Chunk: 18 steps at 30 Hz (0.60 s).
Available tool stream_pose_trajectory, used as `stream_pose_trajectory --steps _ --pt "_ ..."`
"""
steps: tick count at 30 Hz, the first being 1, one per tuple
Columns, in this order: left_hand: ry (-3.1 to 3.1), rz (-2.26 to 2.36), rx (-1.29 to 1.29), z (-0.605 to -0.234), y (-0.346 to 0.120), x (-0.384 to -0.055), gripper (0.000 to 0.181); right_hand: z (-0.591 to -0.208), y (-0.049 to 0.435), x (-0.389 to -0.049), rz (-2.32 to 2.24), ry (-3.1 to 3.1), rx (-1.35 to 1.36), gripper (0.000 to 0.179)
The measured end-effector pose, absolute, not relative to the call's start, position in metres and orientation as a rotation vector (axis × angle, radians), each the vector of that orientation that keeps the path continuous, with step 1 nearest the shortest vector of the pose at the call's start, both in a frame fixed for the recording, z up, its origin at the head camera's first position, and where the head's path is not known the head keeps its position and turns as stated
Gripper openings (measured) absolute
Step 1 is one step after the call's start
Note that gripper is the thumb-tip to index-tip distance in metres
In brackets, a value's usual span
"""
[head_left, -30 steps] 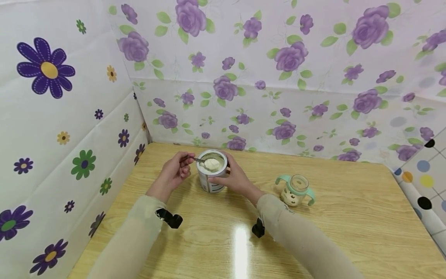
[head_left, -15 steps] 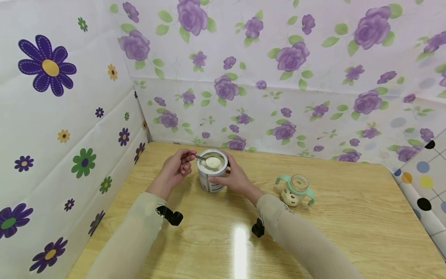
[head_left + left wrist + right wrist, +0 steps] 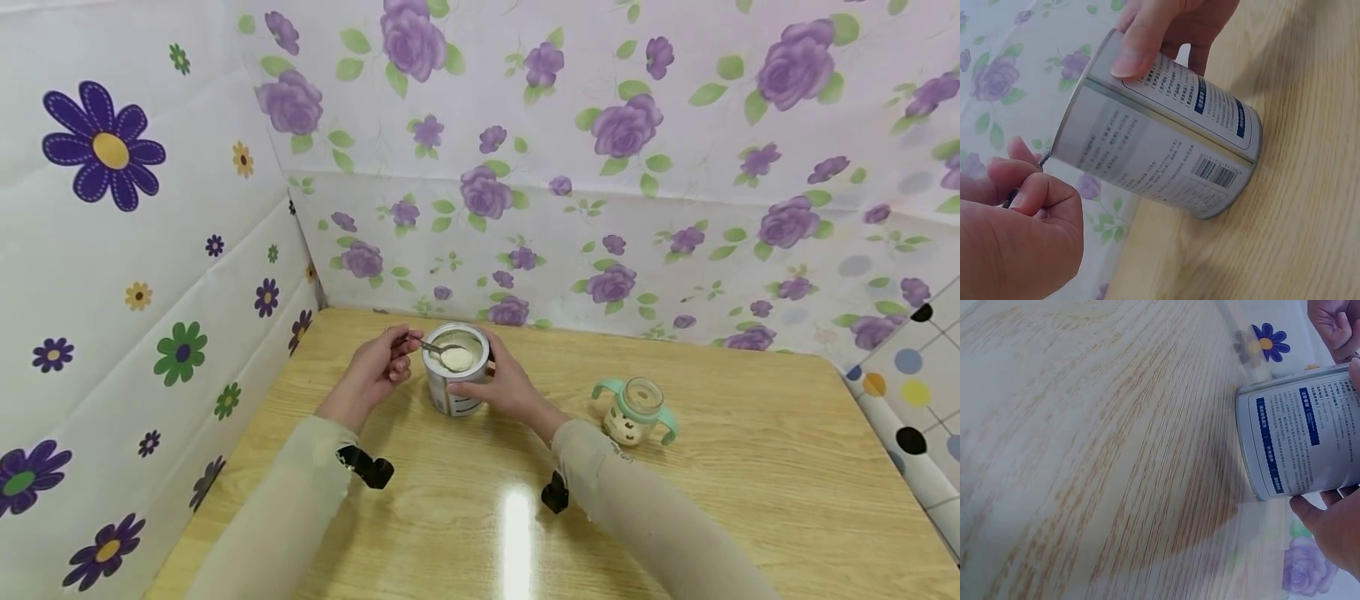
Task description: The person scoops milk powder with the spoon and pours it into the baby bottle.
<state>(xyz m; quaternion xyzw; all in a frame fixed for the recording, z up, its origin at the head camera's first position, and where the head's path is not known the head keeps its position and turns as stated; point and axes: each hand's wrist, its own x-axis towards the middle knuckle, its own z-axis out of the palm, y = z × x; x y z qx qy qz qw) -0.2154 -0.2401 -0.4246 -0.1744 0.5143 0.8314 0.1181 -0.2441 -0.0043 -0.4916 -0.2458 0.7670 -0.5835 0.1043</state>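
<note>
My left hand [image 3: 378, 365] pinches the dark handle of a metal spoon [image 3: 429, 344] at the left of an open can [image 3: 455, 393]. Pale powder [image 3: 457, 359] is heaped in the spoon's bowl, which sits at the can's mouth; how far it is above the powder inside is hard to tell. My right hand [image 3: 510, 377] grips the can's right side, thumb in front, fingers behind. Printed text and a barcode show on the can [image 3: 1166, 137] in the left wrist view, where the spoon's bowl is hidden.
A clear baby bottle [image 3: 630, 427] with mint-green handles and an open top stands to the right of my right hand, holding something pale. Floral sheets [image 3: 555, 250] rise behind and left of the wooden table [image 3: 720, 500].
The spoon's bowl lifts slightly and tips over the half second before, then dips back a little toward the near rim. The can, my right hand and the bottle stay put.
</note>
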Motion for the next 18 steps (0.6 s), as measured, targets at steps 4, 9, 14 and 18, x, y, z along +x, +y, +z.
stream_pose_trajectory --steps 4,9,14,18 --pt "1.524 2.438 -0.511 -0.425 -0.239 -0.215 0.03 -0.491 -0.005 -0.242 -1.725 2.255 -0.71 0.099" --pt "1.617 2.408 -0.545 -0.422 -0.233 -0.219 0.028 -0.49 -0.005 -0.242 -1.723 2.252 -0.717 0.1" --pt "1.703 2.386 -0.569 -0.419 -0.227 -0.221 0.027 -0.491 -0.004 -0.242 -1.72 2.252 -0.711 0.101" --pt "1.728 2.371 -0.599 -0.417 -0.225 -0.221 0.027 -0.492 -0.004 -0.244 -1.707 2.258 -0.705 0.101"
